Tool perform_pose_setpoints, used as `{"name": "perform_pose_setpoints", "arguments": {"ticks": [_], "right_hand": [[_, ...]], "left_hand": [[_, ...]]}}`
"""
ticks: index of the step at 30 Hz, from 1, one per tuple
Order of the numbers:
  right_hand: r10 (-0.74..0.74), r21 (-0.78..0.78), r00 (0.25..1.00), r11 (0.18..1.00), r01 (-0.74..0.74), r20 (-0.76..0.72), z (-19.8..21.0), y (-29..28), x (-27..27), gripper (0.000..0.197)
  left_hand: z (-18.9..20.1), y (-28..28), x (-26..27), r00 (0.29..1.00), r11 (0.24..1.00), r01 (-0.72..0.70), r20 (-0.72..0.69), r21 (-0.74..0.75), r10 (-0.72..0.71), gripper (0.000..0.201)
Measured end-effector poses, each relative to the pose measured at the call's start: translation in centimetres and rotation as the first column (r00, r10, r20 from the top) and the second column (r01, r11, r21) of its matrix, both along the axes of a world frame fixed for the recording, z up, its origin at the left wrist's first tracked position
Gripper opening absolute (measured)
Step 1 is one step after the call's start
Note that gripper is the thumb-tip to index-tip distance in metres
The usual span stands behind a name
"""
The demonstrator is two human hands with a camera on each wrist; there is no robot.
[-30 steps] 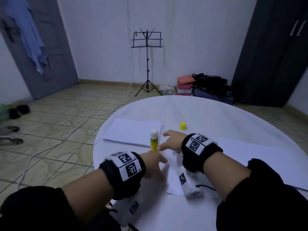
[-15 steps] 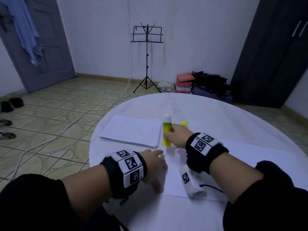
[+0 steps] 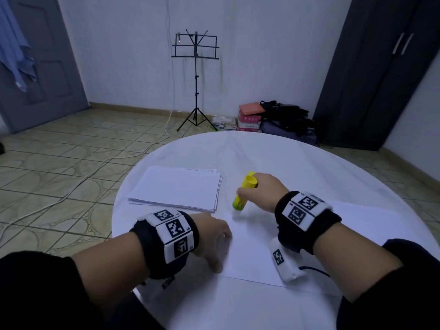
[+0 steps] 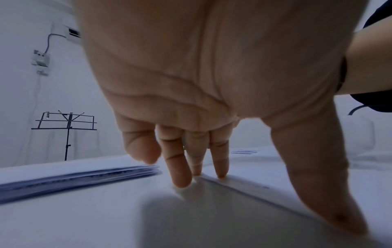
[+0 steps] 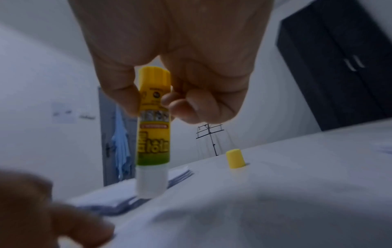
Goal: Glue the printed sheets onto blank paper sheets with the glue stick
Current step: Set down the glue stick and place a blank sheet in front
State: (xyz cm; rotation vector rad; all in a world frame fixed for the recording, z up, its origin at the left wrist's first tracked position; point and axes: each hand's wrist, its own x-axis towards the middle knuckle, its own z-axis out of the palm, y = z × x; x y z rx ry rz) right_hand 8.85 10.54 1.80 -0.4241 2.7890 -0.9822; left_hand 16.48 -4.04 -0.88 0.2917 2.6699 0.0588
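Observation:
My right hand (image 3: 258, 190) grips a yellow glue stick (image 3: 242, 192) turned tip down; its white glue end (image 5: 151, 183) meets the far left corner of a white sheet (image 3: 252, 246) in front of me. My left hand (image 3: 212, 234) presses straight fingers (image 4: 182, 176) and thumb on that sheet's left edge. A stack of paper sheets (image 3: 177, 186) lies to the left, just past the left hand. The stick's yellow cap (image 5: 235, 158) stands on the table beyond the stick; in the head view it is hidden behind my right hand.
The round white table (image 3: 297, 158) has bare cloth toward its far side. More white paper (image 3: 371, 222) lies under my right forearm. On the floor beyond stand a music stand (image 3: 195, 79), boxes and bags (image 3: 273, 120) and a dark wardrobe (image 3: 381, 72).
My right hand lifted the upright glue stick, flipped it over and brought its tip down onto the sheet's corner. The left hand stayed pressing the sheet's edge.

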Motion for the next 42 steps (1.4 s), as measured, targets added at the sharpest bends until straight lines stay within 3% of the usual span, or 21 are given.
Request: {"name": "perform_pose_setpoints", "arguments": {"ticks": [12,25,31,38,42], "right_hand": [[0.014,0.252,1.000,0.968,-0.011,-0.012,-1.0,-2.0,0.6,0.029],[-0.244,0.343,0.967,0.904,0.255,-0.074,-0.1,8.0,1.7,0.027],[-0.280,0.312,0.948,0.896,0.315,-0.154,0.4,7.7,2.8,0.025],[-0.009,0.153,0.996,0.988,0.023,-0.092,0.5,0.3,6.0,0.024],[0.077,0.185,0.996,0.981,-0.066,-0.054,-0.9,-1.9,7.1,0.028]], "left_hand": [[-0.6,-0.4,0.0,0.999,0.999,0.046,-0.023,-0.029,-0.047,0.078],[-0.6,-0.3,0.0,0.999,0.999,0.043,-0.013,-0.010,-0.043,0.076],[-0.3,-0.1,0.3,1.000,1.000,0.007,-0.010,0.010,-0.007,0.078],[0.0,-0.4,0.9,0.997,0.992,-0.065,-0.031,0.107,0.068,0.115],[0.3,-0.3,1.6,0.997,0.993,-0.034,-0.066,0.110,0.042,0.096]]}}
